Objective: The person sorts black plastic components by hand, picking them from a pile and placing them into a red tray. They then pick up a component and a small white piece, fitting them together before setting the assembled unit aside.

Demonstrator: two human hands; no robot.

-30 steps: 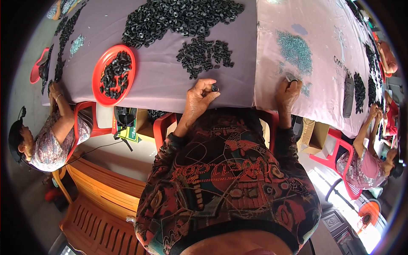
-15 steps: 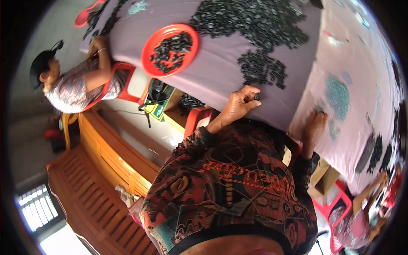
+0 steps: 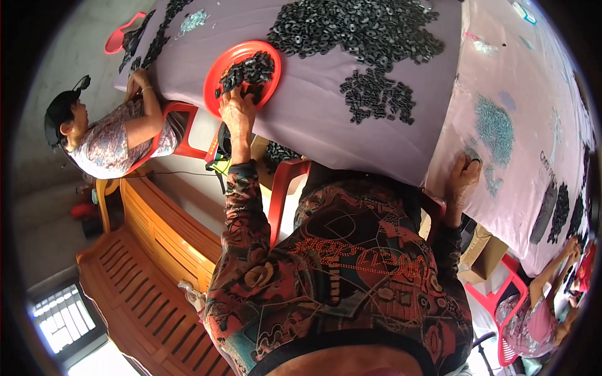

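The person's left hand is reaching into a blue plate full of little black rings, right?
Not quite: the plate is red, not blue. The head view shows the left hand at its near rim, reaching into the little black rings piled on it.

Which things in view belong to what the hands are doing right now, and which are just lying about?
In hand:
- left hand reaching into the red plate
- black ring parts on the plate
- right hand resting at the table edge

Lying about:
- big heap of black rings
- smaller black heap
- pale green parts
- wooden bench
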